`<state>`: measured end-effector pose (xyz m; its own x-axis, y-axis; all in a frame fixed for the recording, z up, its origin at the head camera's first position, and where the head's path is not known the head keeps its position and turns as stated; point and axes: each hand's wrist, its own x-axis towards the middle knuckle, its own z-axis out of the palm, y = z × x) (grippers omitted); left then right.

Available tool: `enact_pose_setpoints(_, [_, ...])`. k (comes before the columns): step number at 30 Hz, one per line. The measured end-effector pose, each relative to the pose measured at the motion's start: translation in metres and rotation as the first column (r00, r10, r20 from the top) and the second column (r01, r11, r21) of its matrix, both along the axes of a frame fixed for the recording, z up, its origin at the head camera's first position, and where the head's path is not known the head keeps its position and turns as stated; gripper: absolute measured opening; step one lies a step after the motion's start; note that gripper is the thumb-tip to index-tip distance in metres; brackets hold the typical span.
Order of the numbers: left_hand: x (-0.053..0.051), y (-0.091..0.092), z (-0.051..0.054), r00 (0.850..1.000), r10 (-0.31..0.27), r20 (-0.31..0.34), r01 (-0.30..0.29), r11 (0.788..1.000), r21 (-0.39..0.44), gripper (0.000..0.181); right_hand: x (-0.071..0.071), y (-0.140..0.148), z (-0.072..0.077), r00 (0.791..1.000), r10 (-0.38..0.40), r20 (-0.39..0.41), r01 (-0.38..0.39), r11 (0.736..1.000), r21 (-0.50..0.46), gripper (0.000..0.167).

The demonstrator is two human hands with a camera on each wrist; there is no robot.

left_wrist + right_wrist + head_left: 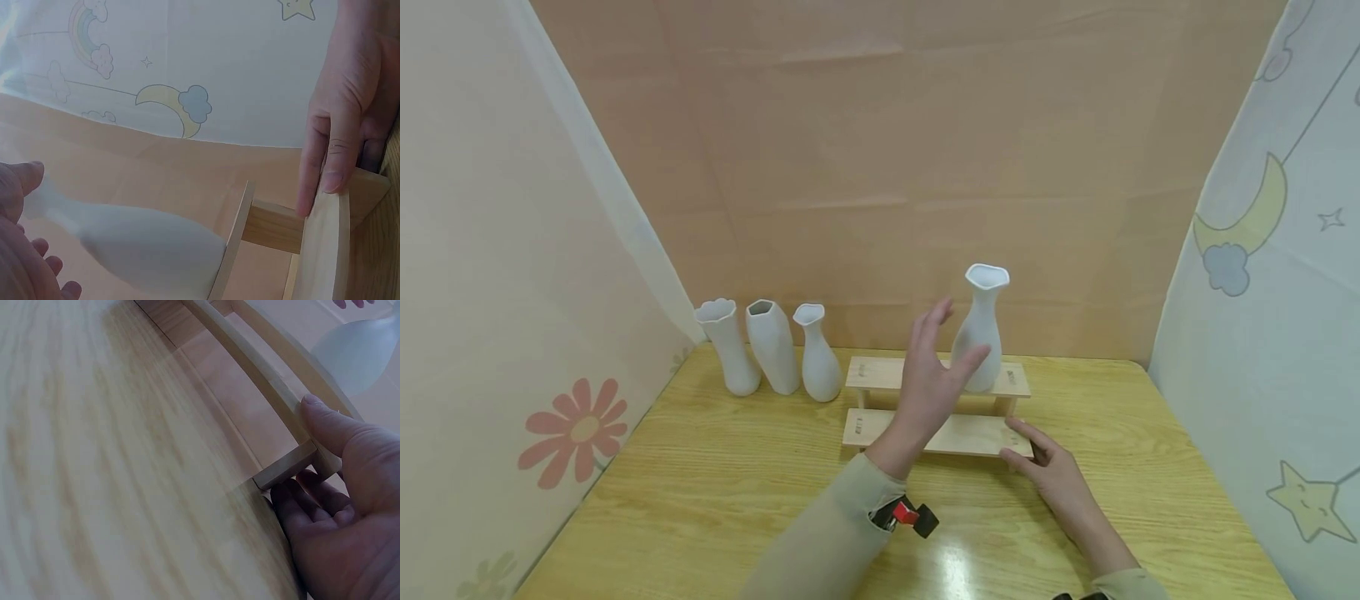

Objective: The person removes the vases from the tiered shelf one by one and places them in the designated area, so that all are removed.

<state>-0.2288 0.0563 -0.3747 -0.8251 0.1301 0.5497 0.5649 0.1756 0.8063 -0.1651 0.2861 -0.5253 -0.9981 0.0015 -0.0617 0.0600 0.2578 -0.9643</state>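
A white vase (987,329) with a flared, angular mouth stands upright on the upper tier of a two-tier wooden stand (962,435), toward its right end. My left hand (928,379) is raised in front of it with the fingers spread. In the left wrist view, that hand's thumb and fingers lie around the vase's neck (53,209) without visibly closing on it; whether they touch it I cannot tell. At the stand's lower right end, my right hand (1054,477) grips the tier, thumb on top and fingers curled beneath, as the right wrist view shows.
Three more white vases stand left of the stand: a scalloped one (730,350), a faceted one (773,346) and a narrow-necked one (820,358). The wooden table (730,500) meets an orange backdrop (880,167) behind, with printed cloths at both sides.
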Motion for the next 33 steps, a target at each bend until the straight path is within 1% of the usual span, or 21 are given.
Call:
enact_pose_setpoints(4, [-0.005,0.005,-0.001,1.000,0.012,0.010,-0.012,1.000,-0.009,0.079,-0.001,0.000,-0.001,1.000,-0.001,0.001,0.001,1.000,-0.014,0.079])
enact_pose_setpoints(8, [-0.010,0.009,-0.001,1.000,0.006,0.022,-0.006,1.000,-0.014,0.077,-0.001,-0.001,-0.001,1.000,-0.004,0.000,0.004,1.000,-0.011,0.079])
enact_pose_setpoints(11, [-0.015,0.013,-0.002,0.999,0.004,0.040,-0.003,1.000,-0.014,0.076,0.000,-0.001,-0.001,1.000,-0.006,0.000,0.006,1.000,-0.009,0.079])
enact_pose_setpoints(16, [-0.021,0.019,-0.002,0.997,0.017,0.072,-0.016,1.000,-0.014,0.074,0.000,-0.001,-0.002,1.000,-0.007,0.004,0.007,1.000,-0.003,0.078])
enact_pose_setpoints(22, [-0.026,0.025,-0.001,0.998,0.023,0.056,-0.022,0.999,-0.033,0.072,-0.002,0.001,-0.003,1.000,0.002,-0.007,-0.002,0.999,0.033,0.076])
enact_pose_setpoints(28, [-0.029,0.027,-0.002,0.999,0.019,0.043,-0.017,0.999,-0.039,0.069,-0.004,0.002,-0.006,1.000,-0.003,-0.017,0.003,1.000,0.014,0.076])
enact_pose_setpoints(33, [-0.031,0.030,0.000,0.998,0.039,0.052,-0.037,0.998,-0.042,0.063,-0.003,0.002,-0.006,1.000,-0.005,-0.013,0.005,1.000,0.010,0.075])
